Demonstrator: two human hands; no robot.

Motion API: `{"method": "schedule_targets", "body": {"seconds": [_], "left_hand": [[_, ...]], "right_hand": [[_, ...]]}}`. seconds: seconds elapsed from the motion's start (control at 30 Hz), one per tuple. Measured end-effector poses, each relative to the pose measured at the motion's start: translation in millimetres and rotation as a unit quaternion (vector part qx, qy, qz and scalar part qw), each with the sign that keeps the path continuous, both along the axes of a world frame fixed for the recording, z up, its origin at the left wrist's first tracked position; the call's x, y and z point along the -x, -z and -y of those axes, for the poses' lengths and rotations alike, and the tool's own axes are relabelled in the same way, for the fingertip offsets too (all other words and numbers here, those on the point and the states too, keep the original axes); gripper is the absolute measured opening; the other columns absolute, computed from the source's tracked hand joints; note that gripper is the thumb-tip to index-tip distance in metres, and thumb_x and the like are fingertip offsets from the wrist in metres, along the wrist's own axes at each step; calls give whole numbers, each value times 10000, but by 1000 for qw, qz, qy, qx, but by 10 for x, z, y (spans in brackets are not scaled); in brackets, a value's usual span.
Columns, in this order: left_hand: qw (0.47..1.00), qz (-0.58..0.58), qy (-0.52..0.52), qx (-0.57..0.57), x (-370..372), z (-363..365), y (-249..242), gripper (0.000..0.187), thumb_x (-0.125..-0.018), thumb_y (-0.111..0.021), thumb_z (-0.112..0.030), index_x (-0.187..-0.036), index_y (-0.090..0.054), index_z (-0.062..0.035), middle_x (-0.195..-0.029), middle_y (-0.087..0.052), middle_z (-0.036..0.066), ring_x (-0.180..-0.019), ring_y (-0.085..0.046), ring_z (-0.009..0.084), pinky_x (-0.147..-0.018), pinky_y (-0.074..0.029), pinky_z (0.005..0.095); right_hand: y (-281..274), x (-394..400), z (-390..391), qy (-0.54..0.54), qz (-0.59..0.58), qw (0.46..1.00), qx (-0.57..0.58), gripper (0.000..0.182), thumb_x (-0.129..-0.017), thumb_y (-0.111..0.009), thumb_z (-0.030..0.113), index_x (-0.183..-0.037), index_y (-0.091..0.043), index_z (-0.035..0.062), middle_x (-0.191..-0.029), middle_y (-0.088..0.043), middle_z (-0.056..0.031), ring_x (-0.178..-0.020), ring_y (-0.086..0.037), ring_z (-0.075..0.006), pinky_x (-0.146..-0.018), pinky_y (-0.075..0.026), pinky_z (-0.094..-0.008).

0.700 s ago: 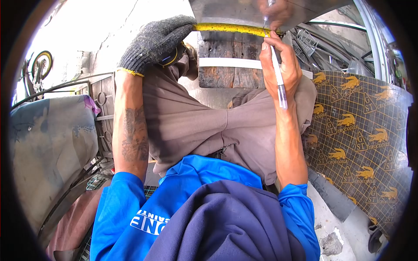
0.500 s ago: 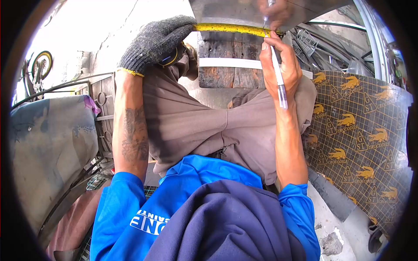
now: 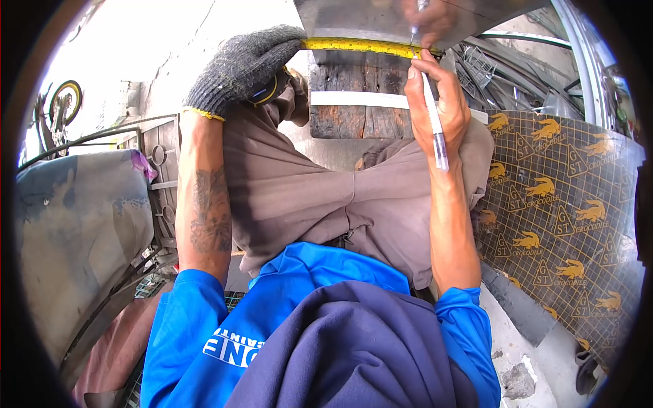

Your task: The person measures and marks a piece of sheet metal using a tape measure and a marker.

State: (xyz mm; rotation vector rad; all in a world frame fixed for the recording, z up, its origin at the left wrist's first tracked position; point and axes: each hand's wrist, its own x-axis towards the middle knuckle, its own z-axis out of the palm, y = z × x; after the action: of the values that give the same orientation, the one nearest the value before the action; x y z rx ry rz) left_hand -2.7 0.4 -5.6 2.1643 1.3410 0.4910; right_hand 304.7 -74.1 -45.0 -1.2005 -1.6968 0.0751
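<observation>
My left hand [image 3: 248, 68], in a dark grey knit glove, is closed around a tape measure; its case is mostly hidden under the palm. The yellow tape blade [image 3: 360, 45] runs rightward along the near edge of a shiny metal sheet [image 3: 354, 19]. In my bare right hand [image 3: 445, 109] is a white marker pen [image 3: 433, 112], its tip up at the blade near the sheet's edge. My right fingertips touch the blade's right end. Beneath lies a worn dark wooden block [image 3: 360, 75] with a white strip [image 3: 360, 99] across it.
On the right leans a dark board [image 3: 544, 217] printed with yellow crocodiles. Metal bars and scrap [image 3: 483, 68] lie behind it. A cloth-draped object [image 3: 81, 211] and a metal frame [image 3: 163, 163] stand at left. A bicycle wheel [image 3: 66, 104] shows at far left.
Almost nothing differs. Both hands, the tape blade and the metal sheet hold their places; the pen has shifted only very slightly.
</observation>
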Motion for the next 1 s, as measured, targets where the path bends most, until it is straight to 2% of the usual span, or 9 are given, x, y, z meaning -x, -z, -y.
{"method": "schedule_targets", "body": {"seconds": [0.27,0.8,0.87,1.0], "left_hand": [[1000,1,-10,16,-13,15,-20,362,-1051,-627,-323,-1312,-703,-83,-1089,-757,86,-919,-700,154,-848,-567,328],[1000,-6,-9,6,-16,12,-26,378,-1048,-632,-330,-1322,-696,-77,-1127,-763,101,-943,-714,170,-862,-572,334],[1000,5,-14,23,-9,2,-25,381,-1033,-618,-408,-1291,-722,-147,-1157,-760,119,-1008,-742,289,-916,-574,409],[1000,3,-24,17,-14,2,9,378,-1033,-619,-406,-1291,-723,-150,-1143,-762,121,-994,-742,291,-909,-575,409]], "right_hand": [[-10,1,-3,-3,2,1000,-4,236,-873,-784,16,-1091,-697,35,-1068,-746,-166,-1110,-739,-311,-928,-605,-393],[9,-9,-16,-6,0,1000,-10,228,-872,-776,9,-1086,-698,31,-1059,-747,-155,-1081,-745,-306,-919,-606,-388],[27,-15,-24,-6,-4,1000,-11,232,-871,-777,8,-1088,-698,32,-1058,-748,-155,-1077,-746,-307,-918,-606,-387],[35,-24,-25,-10,-6,1000,-12,239,-870,-779,7,-1093,-696,31,-1061,-749,-154,-1077,-746,-309,-918,-606,-388]]}}
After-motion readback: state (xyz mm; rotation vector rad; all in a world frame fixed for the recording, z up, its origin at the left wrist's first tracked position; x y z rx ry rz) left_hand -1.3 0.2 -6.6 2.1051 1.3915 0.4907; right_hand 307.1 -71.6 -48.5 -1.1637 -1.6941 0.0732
